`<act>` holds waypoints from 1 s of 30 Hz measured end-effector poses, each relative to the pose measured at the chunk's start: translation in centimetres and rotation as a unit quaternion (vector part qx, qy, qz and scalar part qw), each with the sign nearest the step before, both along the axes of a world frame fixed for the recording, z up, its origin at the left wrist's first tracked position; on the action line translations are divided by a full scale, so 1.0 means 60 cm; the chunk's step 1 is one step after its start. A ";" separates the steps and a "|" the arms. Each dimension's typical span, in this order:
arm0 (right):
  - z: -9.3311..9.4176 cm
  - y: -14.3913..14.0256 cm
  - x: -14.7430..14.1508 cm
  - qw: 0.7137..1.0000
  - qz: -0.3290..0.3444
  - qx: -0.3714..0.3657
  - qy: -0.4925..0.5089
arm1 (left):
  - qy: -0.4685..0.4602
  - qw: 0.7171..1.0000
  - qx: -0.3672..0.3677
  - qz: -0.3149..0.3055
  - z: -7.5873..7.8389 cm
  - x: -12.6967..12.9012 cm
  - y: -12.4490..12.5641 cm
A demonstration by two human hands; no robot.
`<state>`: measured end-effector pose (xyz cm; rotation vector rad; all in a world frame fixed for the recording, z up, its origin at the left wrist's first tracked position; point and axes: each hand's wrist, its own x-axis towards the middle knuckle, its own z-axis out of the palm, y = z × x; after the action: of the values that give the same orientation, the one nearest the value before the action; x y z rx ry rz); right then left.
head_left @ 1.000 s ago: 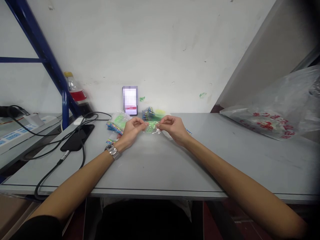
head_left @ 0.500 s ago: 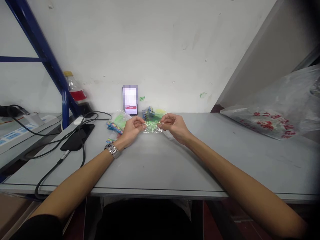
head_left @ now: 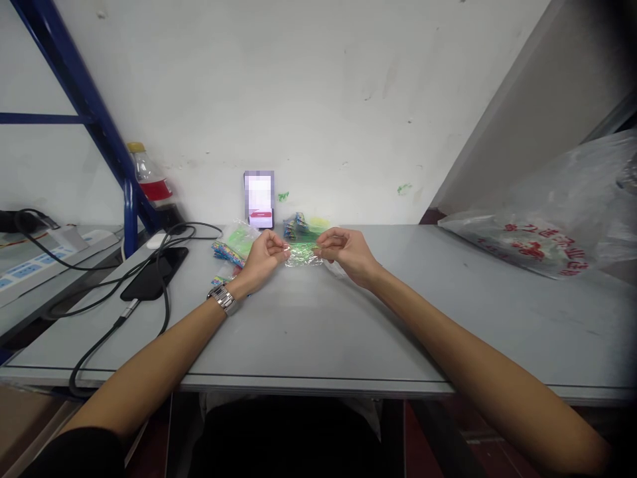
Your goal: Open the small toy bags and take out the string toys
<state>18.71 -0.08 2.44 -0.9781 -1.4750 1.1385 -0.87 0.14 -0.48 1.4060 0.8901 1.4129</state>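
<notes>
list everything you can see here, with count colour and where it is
small clear bag: 1, clear with green inside, pinched between both hands above the table
packets: a heap, green and multicoloured, far table by the hands
table: 1, grey, centre
phone: 1, lit, leaning on the wall
flat phone: 1, black, table left, cabled
bottle: 1, red drink, far left
big plastic bag: 1, clear with red print, right
watch: 1, silver, left wrist
left hand: 1, gripping bag
right hand: 1, gripping bag

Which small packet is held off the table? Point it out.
The clear green packet, pinched between left hand and right hand; the other packets lie on the table.
</notes>
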 end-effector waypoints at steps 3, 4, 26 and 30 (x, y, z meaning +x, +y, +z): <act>-0.002 0.000 0.000 1.000 0.008 -0.004 0.004 | -0.027 0.999 -0.037 -0.020 0.004 0.001 -0.009; -0.002 0.000 0.000 1.000 0.010 -0.004 0.004 | -0.028 0.998 -0.046 -0.027 0.005 0.002 -0.011; 0.002 -0.018 -0.008 0.988 0.104 0.042 -0.110 | 0.160 0.983 0.055 -0.072 0.001 0.003 -0.016; -0.003 -0.014 -0.010 0.987 0.100 0.055 -0.116 | 0.160 0.984 0.054 -0.066 0.006 0.005 -0.020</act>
<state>18.13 -0.90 2.23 -0.9247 -1.8380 1.0996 -0.54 -1.03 -0.13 1.7740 0.9125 1.1692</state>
